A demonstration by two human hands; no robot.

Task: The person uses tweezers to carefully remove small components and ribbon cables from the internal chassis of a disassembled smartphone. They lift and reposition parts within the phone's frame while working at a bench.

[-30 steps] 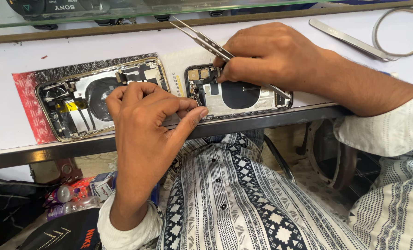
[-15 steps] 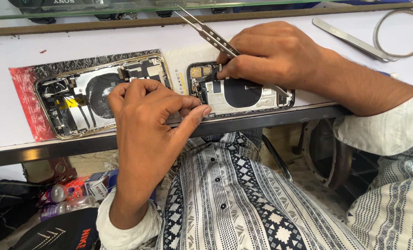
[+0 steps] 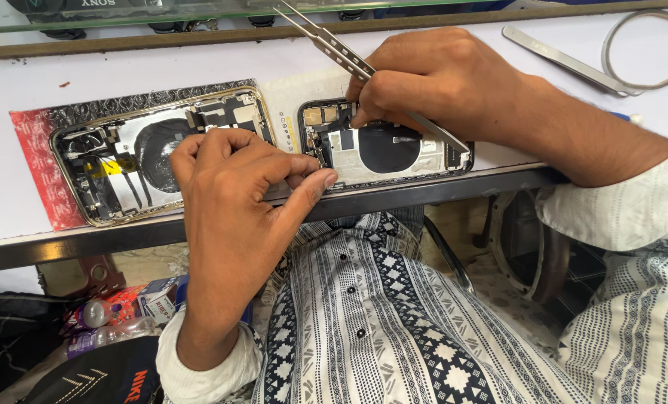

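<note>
On white bench (image 3: 162,67), right hand (image 3: 439,82) pinches tweezers (image 3: 334,45); left (image 3: 237,194) steadies phone (image 3: 394,150).

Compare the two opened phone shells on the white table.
The left phone shell has a gold-coloured rim and lies tilted on a red patterned mat; the right phone shell has a dark rim and lies on bare table. The right hand works tweezers inside the right one; the left hand steadies its edge. Both show a dark round coil.
</note>
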